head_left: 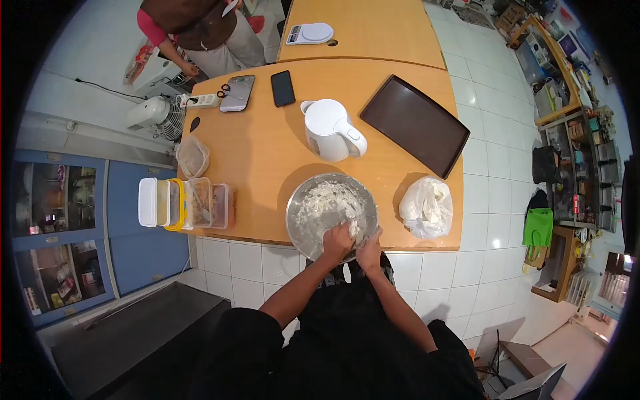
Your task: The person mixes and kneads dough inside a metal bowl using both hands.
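A wide metal mixing bowl (294,228) stands at the table's front edge, with shaggy, pale dough (331,197) spread over its bottom and side. My left hand (339,241) is down inside the bowl, fingers curled into the dough near the right side; the fingertips are hidden. On the bowl's front right rim, my right hand (369,251) is closed, gripping the edge. Bits of dough cling around the left fingers. Just behind the bowl is a white electric kettle (327,130), its handle toward the right.
To the right lie a white plastic bag (427,208) and a dark baking tray (417,127). Lidded containers (155,202) line the left edge. Farther back are a phone (283,89), scissors on a scale (237,93) and a white scale (311,33). Another person (200,33) stands beyond the far left corner.
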Demonstrator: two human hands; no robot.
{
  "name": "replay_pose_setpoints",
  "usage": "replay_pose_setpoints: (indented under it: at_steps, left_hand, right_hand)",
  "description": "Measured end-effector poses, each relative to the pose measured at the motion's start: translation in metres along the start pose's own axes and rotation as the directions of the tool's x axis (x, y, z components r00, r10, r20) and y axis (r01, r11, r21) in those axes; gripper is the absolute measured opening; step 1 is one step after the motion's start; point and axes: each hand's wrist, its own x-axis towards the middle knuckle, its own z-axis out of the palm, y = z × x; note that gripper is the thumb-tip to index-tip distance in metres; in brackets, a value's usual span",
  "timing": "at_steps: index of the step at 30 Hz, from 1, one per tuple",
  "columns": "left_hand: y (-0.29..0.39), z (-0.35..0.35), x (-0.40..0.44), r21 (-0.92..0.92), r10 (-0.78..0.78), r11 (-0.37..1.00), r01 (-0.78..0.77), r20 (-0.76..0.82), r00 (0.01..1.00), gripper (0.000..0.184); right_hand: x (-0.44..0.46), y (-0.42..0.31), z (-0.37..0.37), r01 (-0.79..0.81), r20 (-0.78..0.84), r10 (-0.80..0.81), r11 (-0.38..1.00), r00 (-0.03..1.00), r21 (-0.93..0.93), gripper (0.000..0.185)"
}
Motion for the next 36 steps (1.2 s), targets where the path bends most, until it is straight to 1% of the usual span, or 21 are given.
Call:
replay_pose_setpoints:
  at_steps: [1, 2, 4, 5, 7, 8, 11, 12, 15, 19, 22, 23, 25, 26, 29, 32, 35, 36]
  left_hand:
    - [0.004, 0.003, 0.008, 0.038, -0.012, 0.999, 0.012, -0.004, 1.0, 0.042]
    - [0.005, 0.007, 0.017, 0.1, -0.016, 0.995, 0.021, -0.052, 0.999, 0.041]
    - [0.002, 0.021, 0.031, 0.221, -0.018, 0.974, 0.049, -0.139, 0.99, 0.039]
    - [0.0, 0.022, 0.04, 0.224, -0.033, 0.973, 0.061, -0.128, 0.991, 0.037]
    - [-0.006, 0.019, 0.059, 0.228, -0.061, 0.97, 0.086, -0.112, 0.992, 0.034]
    - [-0.013, 0.025, 0.067, 0.26, -0.02, 0.964, 0.059, -0.151, 0.988, 0.035]
    - [-0.026, 0.02, 0.085, 0.336, 0.099, 0.939, -0.071, -0.066, 0.993, 0.035]
    - [-0.03, 0.021, 0.088, 0.35, 0.139, 0.932, -0.093, -0.11, 0.984, 0.036]
    - [-0.045, 0.016, 0.105, 0.36, 0.192, 0.92, -0.155, -0.071, 0.979, 0.034]
    - [-0.059, -0.001, 0.109, 0.23, 0.324, 0.927, -0.297, -0.086, 0.942, 0.033]
    - [-0.059, -0.037, 0.111, -0.029, 0.243, 0.97, -0.241, 0.081, 0.967, 0.041]
    - [-0.054, -0.049, 0.102, 0.038, 0.26, 0.964, -0.263, 0.065, 0.963, 0.046]
    - [-0.038, -0.067, 0.08, 0.169, 0.305, 0.937, -0.305, 0.03, 0.952, 0.056]
    - [-0.029, -0.071, 0.061, 0.249, 0.368, 0.902, -0.353, -0.015, 0.93, 0.069]
    - [-0.039, -0.036, 0.027, 0.192, 0.278, 0.936, -0.296, 0.112, 0.954, 0.063]
    - [-0.06, -0.009, 0.024, 0.216, 0.274, 0.941, -0.262, -0.025, 0.961, 0.06]
    - [-0.069, -0.013, 0.037, 0.154, 0.36, 0.927, -0.342, -0.108, 0.927, 0.063]
    - [-0.069, -0.018, 0.038, 0.025, 0.336, 0.942, -0.336, -0.151, 0.93, 0.066]
  right_hand:
    - [0.001, -0.002, -0.003, -0.038, 0.017, 0.038, 0.999, 0.999, 0.001, 0.055]
    - [0.002, -0.004, -0.006, -0.079, 0.035, 0.078, 0.997, 0.996, 0.004, 0.057]
    - [0.002, -0.004, -0.011, -0.155, 0.12, 0.164, 0.985, 0.979, -0.08, 0.057]
    - [0.004, -0.005, -0.013, -0.187, 0.158, 0.205, 0.975, 0.966, -0.123, 0.057]
    - [0.003, -0.007, -0.012, -0.15, 0.126, 0.164, 0.982, 0.978, -0.113, 0.056]
    - [0.002, -0.008, -0.012, -0.13, 0.111, 0.142, 0.986, 0.984, -0.109, 0.056]
    - [0.004, -0.009, -0.012, -0.15, 0.114, 0.163, 0.982, 0.98, -0.118, 0.052]
    - [0.003, -0.011, -0.012, -0.152, 0.12, 0.167, 0.98, 0.979, -0.124, 0.051]
    - [0.002, -0.013, -0.014, -0.148, 0.128, 0.167, 0.978, 0.978, -0.144, 0.049]
    - [0.001, -0.01, -0.008, -0.123, 0.086, 0.136, 0.982, 0.987, -0.141, 0.051]
    - [-0.001, -0.004, -0.004, -0.118, 0.056, 0.126, 0.985, 0.99, -0.123, 0.052]
    - [0.001, -0.003, -0.002, -0.114, 0.048, 0.12, 0.987, 0.992, -0.113, 0.052]
    - [0.001, 0.001, 0.0, -0.046, 0.02, 0.048, 0.992, 0.999, -0.116, 0.052]
    - [0.0, 0.002, 0.001, -0.013, 0.003, 0.013, 0.993, 1.0, -0.118, 0.052]
    - [-0.003, -0.006, 0.0, -0.115, 0.023, 0.117, 0.99, 0.993, -0.084, 0.054]
    - [-0.006, -0.01, -0.001, -0.118, 0.046, 0.122, 0.989, 0.991, -0.091, 0.055]
    - [-0.007, -0.006, 0.003, -0.08, 0.014, 0.082, 0.99, 0.996, -0.113, 0.056]
    - [-0.006, -0.007, 0.004, -0.078, 0.01, 0.08, 0.992, 0.997, -0.101, 0.056]
